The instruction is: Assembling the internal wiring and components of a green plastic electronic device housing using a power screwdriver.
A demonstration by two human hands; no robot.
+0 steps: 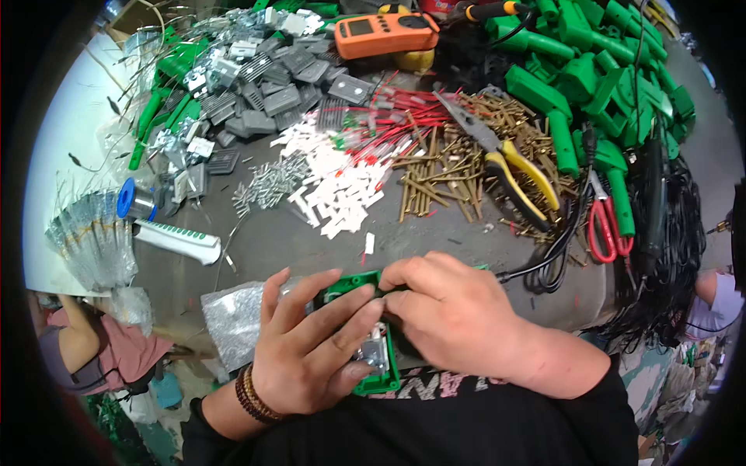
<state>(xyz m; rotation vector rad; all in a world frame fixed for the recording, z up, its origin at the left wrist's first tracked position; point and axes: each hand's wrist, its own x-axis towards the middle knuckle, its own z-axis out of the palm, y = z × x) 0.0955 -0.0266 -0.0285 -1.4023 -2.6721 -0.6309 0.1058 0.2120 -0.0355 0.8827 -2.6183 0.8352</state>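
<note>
A green plastic housing point(356, 282) lies at the near edge of the bench, partly covered by both hands. Inside its lower end sits a silvery metal-faced part point(376, 354). My left hand point(315, 346) reaches across the housing and holds it, with long fingers over the top and the thumb by the metal part. The fingers of my right hand point(447, 311) are bent and pressed together at the housing's upper right edge. Whatever they pinch is hidden behind the fingertips. Under my left hand's outer side lies a silvery bubble-wrap pouch point(231, 322).
Beyond my hands lie white plastic pieces point(346, 194), small screws point(268, 185), brass-coloured rods point(443, 182) and yellow-black pliers point(517, 175). Red-handled scissors point(602, 229), a solder spool point(137, 202), grey blocks point(268, 97), an orange meter point(386, 35) and green housings point(590, 85) surround them.
</note>
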